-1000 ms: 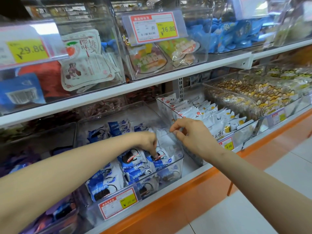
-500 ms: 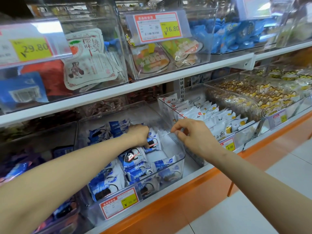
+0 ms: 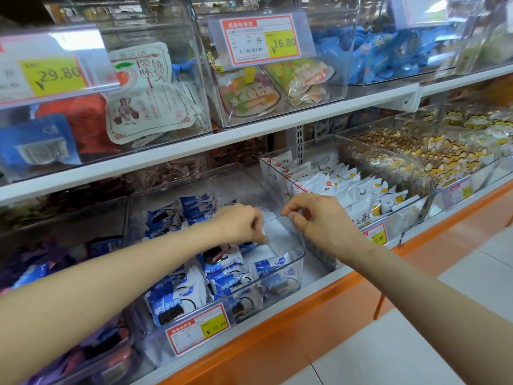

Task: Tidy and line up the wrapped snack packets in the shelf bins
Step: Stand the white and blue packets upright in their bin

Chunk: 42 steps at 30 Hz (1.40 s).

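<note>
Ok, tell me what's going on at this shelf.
A person is tidying the clear bin of blue-and-white packets on the lower shelf. The left hand reaches into the bin, fingers curled on what looks like one packet near the middle. The right hand pinches the bin's right rim. Packets stand bunched along the front and left; the back right is bare.
</note>
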Each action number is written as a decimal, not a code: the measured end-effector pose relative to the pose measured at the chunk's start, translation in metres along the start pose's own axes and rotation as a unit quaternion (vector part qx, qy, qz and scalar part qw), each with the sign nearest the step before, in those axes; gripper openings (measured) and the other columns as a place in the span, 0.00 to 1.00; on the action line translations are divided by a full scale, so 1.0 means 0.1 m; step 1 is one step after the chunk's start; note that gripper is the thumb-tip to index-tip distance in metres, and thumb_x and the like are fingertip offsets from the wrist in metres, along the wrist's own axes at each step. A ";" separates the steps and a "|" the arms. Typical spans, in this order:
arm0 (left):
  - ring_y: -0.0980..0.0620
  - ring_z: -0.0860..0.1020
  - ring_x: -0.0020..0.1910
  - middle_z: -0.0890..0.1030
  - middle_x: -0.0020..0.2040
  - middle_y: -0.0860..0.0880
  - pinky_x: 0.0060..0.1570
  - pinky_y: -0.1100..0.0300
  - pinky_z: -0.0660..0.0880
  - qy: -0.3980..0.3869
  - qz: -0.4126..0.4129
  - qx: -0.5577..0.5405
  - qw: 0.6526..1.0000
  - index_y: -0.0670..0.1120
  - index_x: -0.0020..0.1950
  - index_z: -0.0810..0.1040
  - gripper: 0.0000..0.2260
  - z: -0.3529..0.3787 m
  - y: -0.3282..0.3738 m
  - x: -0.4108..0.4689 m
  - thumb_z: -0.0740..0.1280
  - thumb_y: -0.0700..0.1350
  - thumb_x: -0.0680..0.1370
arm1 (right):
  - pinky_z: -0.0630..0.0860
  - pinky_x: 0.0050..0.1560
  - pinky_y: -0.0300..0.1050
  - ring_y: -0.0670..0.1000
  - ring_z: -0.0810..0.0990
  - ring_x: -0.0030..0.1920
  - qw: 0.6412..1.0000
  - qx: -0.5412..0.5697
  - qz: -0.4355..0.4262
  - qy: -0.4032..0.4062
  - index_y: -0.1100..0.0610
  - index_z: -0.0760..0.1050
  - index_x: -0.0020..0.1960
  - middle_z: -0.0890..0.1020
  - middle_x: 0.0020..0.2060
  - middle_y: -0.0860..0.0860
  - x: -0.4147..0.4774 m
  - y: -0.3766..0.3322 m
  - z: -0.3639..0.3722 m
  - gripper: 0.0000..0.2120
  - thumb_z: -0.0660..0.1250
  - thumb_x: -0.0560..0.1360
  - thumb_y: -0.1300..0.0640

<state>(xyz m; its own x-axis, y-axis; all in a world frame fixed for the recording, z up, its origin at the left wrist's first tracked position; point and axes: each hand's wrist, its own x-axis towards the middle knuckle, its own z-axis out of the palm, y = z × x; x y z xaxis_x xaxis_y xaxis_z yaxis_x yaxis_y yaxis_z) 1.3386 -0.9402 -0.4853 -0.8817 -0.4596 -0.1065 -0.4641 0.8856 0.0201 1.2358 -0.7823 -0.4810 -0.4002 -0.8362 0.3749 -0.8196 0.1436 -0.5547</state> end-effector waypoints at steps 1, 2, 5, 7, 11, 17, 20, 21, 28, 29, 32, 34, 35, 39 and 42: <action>0.52 0.77 0.47 0.81 0.49 0.51 0.45 0.58 0.71 -0.054 0.011 -0.025 0.998 0.48 0.51 0.77 0.17 0.03 0.04 -0.06 0.71 0.59 0.71 | 0.74 0.43 0.45 0.47 0.75 0.38 1.000 0.001 0.000 0.002 0.52 0.80 0.48 0.72 0.33 0.38 0.01 0.00 0.01 0.07 0.64 0.76 0.60; 0.53 0.76 0.46 0.82 0.50 0.51 0.45 0.59 0.71 -0.100 0.025 -0.030 0.994 0.48 0.53 0.77 0.18 0.08 0.08 -0.11 0.71 0.59 0.71 | 0.74 0.42 0.45 0.47 0.75 0.37 1.000 0.003 0.001 0.004 0.52 0.80 0.48 0.72 0.33 0.38 0.01 0.00 0.01 0.07 0.64 0.76 0.60; 0.58 0.74 0.37 0.80 0.55 0.50 0.38 0.65 0.70 -0.168 0.056 -0.052 0.983 0.46 0.61 0.73 0.20 0.17 0.13 -0.12 0.70 0.54 0.74 | 0.72 0.42 0.44 0.47 0.74 0.37 1.000 0.007 0.001 0.003 0.53 0.80 0.48 0.71 0.32 0.37 0.02 -0.02 0.02 0.07 0.64 0.76 0.61; 0.55 0.75 0.41 0.78 0.54 0.49 0.41 0.65 0.73 -0.199 0.056 -0.110 0.972 0.46 0.65 0.71 0.22 0.17 0.12 -0.09 0.70 0.52 0.74 | 0.71 0.42 0.43 0.46 0.73 0.37 1.000 0.007 0.000 0.004 0.54 0.80 0.49 0.70 0.32 0.37 0.01 -0.03 0.02 0.07 0.64 0.76 0.61; 0.53 0.73 0.48 0.74 0.52 0.52 0.40 0.66 0.70 -0.227 0.070 -0.076 0.968 0.46 0.66 0.68 0.26 0.18 0.11 -0.06 0.71 0.54 0.73 | 0.71 0.41 0.42 0.46 0.74 0.37 1.000 0.011 0.005 0.005 0.54 0.80 0.48 0.71 0.33 0.36 0.01 -0.02 0.02 0.08 0.63 0.76 0.61; 0.50 0.73 0.46 0.76 0.54 0.46 0.45 0.56 0.71 -0.200 0.074 -0.031 0.977 0.46 0.67 0.65 0.27 0.24 0.12 -0.05 0.69 0.55 0.74 | 0.72 0.41 0.42 0.47 0.75 0.36 1.000 0.012 0.004 0.005 0.54 0.80 0.48 0.73 0.34 0.38 0.02 -0.03 0.04 0.07 0.63 0.76 0.61; 0.49 0.72 0.45 0.74 0.48 0.48 0.40 0.57 0.68 -0.214 0.069 -0.005 0.974 0.46 0.66 0.65 0.31 0.26 0.20 -0.08 0.69 0.62 0.71 | 0.74 0.43 0.44 0.48 0.76 0.38 1.000 0.010 0.003 0.003 0.54 0.80 0.48 0.73 0.34 0.39 0.03 -0.04 0.03 0.07 0.63 0.76 0.61; 0.48 0.71 0.45 0.73 0.45 0.49 0.39 0.57 0.66 -0.201 0.071 0.016 0.977 0.45 0.64 0.65 0.31 0.28 0.22 -0.09 0.69 0.63 0.70 | 0.74 0.43 0.44 0.48 0.77 0.38 1.000 0.011 0.003 0.002 0.54 0.80 0.48 0.73 0.34 0.39 0.02 -0.04 0.03 0.07 0.63 0.76 0.61; 0.47 0.70 0.41 0.70 0.36 0.52 0.41 0.56 0.62 -0.061 0.000 0.070 0.996 0.44 0.56 0.65 0.25 0.26 0.17 -0.05 0.69 0.60 0.71 | 0.75 0.43 0.44 0.48 0.77 0.38 1.000 0.009 0.003 0.005 0.54 0.80 0.49 0.75 0.36 0.43 0.01 -0.03 0.03 0.07 0.63 0.76 0.61; 0.47 0.70 0.42 0.71 0.37 0.51 0.43 0.55 0.63 -0.038 -0.011 0.084 0.996 0.43 0.58 0.65 0.25 0.26 0.14 -0.04 0.69 0.58 0.72 | 0.75 0.43 0.44 0.48 0.77 0.38 1.000 0.008 0.004 0.004 0.54 0.80 0.49 0.75 0.36 0.43 0.01 -0.03 0.03 0.07 0.63 0.77 0.61; 0.45 0.72 0.51 0.75 0.46 0.47 0.53 0.52 0.65 -0.016 -0.020 0.116 0.993 0.41 0.62 0.65 0.27 0.28 0.10 0.00 0.69 0.56 0.72 | 0.75 0.43 0.44 0.48 0.77 0.38 1.000 0.008 0.001 0.002 0.54 0.80 0.50 0.75 0.36 0.42 0.01 -0.04 0.03 0.07 0.63 0.77 0.60; 0.43 0.71 0.58 0.75 0.55 0.44 0.58 0.51 0.64 -0.024 -0.016 0.118 0.993 0.42 0.63 0.66 0.27 0.31 0.08 0.02 0.69 0.57 0.72 | 0.76 0.43 0.46 0.49 0.77 0.38 1.000 0.007 0.001 0.001 0.54 0.80 0.49 0.75 0.36 0.42 0.01 -0.03 0.03 0.07 0.63 0.77 0.61; 0.43 0.70 0.59 0.73 0.58 0.44 0.59 0.50 0.64 -0.022 -0.012 0.119 0.993 0.43 0.64 0.67 0.28 0.32 0.07 0.02 0.69 0.57 0.72 | 0.76 0.44 0.47 0.49 0.77 0.39 1.000 0.008 0.003 0.000 0.53 0.80 0.49 0.75 0.36 0.42 0.01 -0.03 0.03 0.07 0.63 0.76 0.61; 0.43 0.72 0.58 0.72 0.60 0.43 0.58 0.50 0.65 0.008 -0.005 0.111 0.994 0.41 0.64 0.66 0.30 0.31 0.09 0.01 0.70 0.59 0.71 | 0.76 0.44 0.47 0.50 0.77 0.39 1.000 0.012 0.006 -0.003 0.53 0.80 0.49 0.74 0.35 0.39 0.00 -0.03 0.02 0.08 0.63 0.77 0.61; 0.44 0.74 0.55 0.75 0.57 0.44 0.54 0.51 0.66 0.013 -0.003 0.122 0.992 0.43 0.60 0.69 0.24 0.29 0.08 0.03 0.69 0.58 0.73 | 0.76 0.44 0.48 0.49 0.77 0.38 1.000 0.011 0.006 -0.004 0.53 0.80 0.48 0.75 0.35 0.41 0.00 -0.04 0.02 0.08 0.63 0.77 0.61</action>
<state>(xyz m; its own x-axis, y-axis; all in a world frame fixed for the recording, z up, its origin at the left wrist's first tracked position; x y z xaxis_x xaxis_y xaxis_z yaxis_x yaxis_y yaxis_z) 1.3346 -0.9326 -0.5143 -0.8826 -0.4632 -0.0804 -0.4372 0.8715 -0.2220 1.2402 -0.7843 -0.4801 -0.4069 -0.8387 0.3620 -0.8049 0.1418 -0.5762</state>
